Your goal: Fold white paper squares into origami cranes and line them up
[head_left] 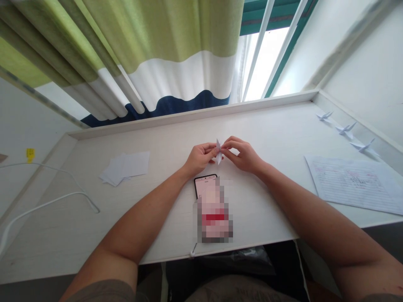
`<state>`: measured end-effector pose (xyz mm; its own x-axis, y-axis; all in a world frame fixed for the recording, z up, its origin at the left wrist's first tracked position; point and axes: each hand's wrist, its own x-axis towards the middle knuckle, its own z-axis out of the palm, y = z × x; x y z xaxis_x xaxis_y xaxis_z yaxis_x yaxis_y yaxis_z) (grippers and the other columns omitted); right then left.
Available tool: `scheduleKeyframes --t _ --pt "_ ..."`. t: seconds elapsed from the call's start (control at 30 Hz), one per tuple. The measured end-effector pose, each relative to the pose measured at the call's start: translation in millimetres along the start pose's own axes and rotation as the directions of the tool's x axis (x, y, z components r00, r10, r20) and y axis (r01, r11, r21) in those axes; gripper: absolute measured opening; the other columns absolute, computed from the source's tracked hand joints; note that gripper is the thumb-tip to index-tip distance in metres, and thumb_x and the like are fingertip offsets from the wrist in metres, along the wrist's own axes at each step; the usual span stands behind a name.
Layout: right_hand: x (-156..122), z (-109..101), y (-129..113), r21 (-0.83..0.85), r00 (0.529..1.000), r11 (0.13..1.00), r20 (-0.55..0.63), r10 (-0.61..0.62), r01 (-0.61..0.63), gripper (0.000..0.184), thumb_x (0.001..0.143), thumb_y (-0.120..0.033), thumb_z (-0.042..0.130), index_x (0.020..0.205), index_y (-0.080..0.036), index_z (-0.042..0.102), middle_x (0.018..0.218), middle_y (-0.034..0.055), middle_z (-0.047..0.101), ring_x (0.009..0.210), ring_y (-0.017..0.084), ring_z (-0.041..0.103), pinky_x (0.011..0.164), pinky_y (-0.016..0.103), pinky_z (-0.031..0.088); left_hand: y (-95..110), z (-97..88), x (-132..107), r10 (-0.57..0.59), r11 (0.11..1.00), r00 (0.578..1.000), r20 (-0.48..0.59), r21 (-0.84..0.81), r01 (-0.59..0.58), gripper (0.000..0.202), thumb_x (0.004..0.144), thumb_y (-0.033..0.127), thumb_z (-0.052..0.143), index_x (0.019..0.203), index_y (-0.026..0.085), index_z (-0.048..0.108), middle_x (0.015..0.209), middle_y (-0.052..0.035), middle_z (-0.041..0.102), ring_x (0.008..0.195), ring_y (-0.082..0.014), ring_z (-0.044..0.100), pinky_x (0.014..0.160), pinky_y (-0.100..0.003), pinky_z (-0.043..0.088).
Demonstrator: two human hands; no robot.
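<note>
I see a sharply creased white paper crane [218,152], narrow and pointed, its long axis standing upright. The left hand's fingers [210,147] and the right hand's fingers [227,147] grasp it from either side, above the pale laminate desk [270,130]. Three similar paper cranes [346,129] lie well off to the right.

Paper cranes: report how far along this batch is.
Done: three white paper cranes stand off to the right. In hand: a fourth folded paper piece pinched between left hand and right hand. Left: a stack of white paper sheets, apparently unfolded.
</note>
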<state>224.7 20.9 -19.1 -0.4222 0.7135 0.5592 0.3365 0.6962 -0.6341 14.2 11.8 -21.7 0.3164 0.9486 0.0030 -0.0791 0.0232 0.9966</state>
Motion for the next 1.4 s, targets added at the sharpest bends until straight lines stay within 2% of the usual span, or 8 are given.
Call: scheduleKeyframes --t 0.2,0.47,0.63,0.77,0.87,1.13,1.3,1.4 --pt "1 -1 4 -0.001 0.999 1.0 -0.035 -0.025 0.025 0.014 0.1 -0.038 0.071 0.092 -0.026 0.074 0.094 0.0051 0.073 0.087 0.022 0.068 0.08 0.041 0.057 1 -0.8 -1 -0.004 1.0 1.0 -0.006 0.001 0.004 0.058 0.082 0.056 0.088 0.121 0.015 0.078 0.096 -0.0117 0.084 0.088 -0.0225 0.08 0.064 -0.025 0.055" --pt "-1 3 6 0.14 0.991 0.983 -0.037 0.126 -0.12 0.019 0.099 -0.044 0.071 0.092 -0.026 0.072 0.098 0.0047 0.07 0.093 0.023 0.068 0.089 0.044 0.055 -1 -1.8 0 -0.006 1.0 1.0 -0.007 -0.015 0.006 0.064 0.074 0.052 0.094 0.125 0.016 0.078 0.111 -0.0132 0.084 0.092 -0.0221 0.079 0.066 -0.026 0.056" --pt "-1 3 6 0.107 0.995 0.991 -0.057 0.081 -0.074 0.016 0.1 -0.04 0.07 0.092 -0.026 0.07 0.096 0.0046 0.069 0.095 0.024 0.066 0.091 0.044 0.053 0 -2.2 -1 -0.028 0.999 1.0 0.009 -0.027 0.028 0.062 0.072 0.046 0.096 0.122 0.015 0.076 0.108 -0.0129 0.085 0.087 -0.0209 0.079 0.066 -0.026 0.056" --pt "0 3 3 0.088 0.998 0.996 -0.06 0.03 -0.024 0.012 0.102 -0.037 0.067 0.096 -0.027 0.071 0.096 0.0043 0.069 0.095 0.024 0.065 0.091 0.045 0.053 4 -1.1 -2 -0.026 1.0 1.0 -0.004 -0.01 0.026 0.069 0.077 0.042 0.092 0.135 0.019 0.064 0.097 -0.0089 0.084 0.082 -0.0206 0.08 0.067 -0.027 0.055" --pt "0 2 1 0.103 0.997 0.993 -0.038 0.061 -0.057 0.011 0.102 -0.037 0.067 0.097 -0.028 0.072 0.098 0.0044 0.07 0.093 0.023 0.066 0.09 0.044 0.055 6 1.6 -4 0.007 1.0 1.0 -0.006 -0.003 -0.007 0.069 0.082 0.037 0.088 0.141 0.025 0.053 0.092 -0.0034 0.082 0.083 -0.0194 0.08 0.068 -0.025 0.055" --pt "1 4 3 0.126 0.994 0.989 -0.065 0.086 -0.077 0.021 0.1 -0.046 0.07 0.093 -0.027 0.072 0.105 0.0072 0.075 0.099 0.024 0.07 0.091 0.046 0.059 0 8.5 -4 0.165 0.984 0.984 -0.062 0.084 -0.16 0.049 0.082 0.042 0.088 0.117 0.024 0.059 0.103 -0.0044 0.076 0.094 -0.0186 0.074 0.064 -0.023 0.057" --pt "1 6 0 0.166 0.989 0.981 -0.089 0.119 -0.103 0.026 0.098 -0.049 0.072 0.088 -0.025 0.073 0.105 0.0075 0.077 0.096 0.023 0.072 0.088 0.045 0.061 -3 8.8 -4 0.206 0.969 0.971 -0.121 0.163 -0.185 0.036 0.083 0.048 0.086 0.097 0.019 0.069 0.101 -0.0062 0.074 0.098 -0.0205 0.071 0.067 -0.025 0.059" --pt "1 8 -1 0.262 0.974 0.948 -0.089 0.208 -0.179 0.031 0.092 -0.055 0.077 0.087 -0.025 0.073 0.102 0.0072 0.077 0.094 0.023 0.072 0.088 0.045 0.062 -4 8.0 -4 0.22 0.961 0.964 -0.152 0.201 -0.188 0.032 0.084 0.047 0.085 0.093 0.018 0.074 0.103 -0.0066 0.076 0.094 -0.0185 0.07 0.073 -0.028 0.061"
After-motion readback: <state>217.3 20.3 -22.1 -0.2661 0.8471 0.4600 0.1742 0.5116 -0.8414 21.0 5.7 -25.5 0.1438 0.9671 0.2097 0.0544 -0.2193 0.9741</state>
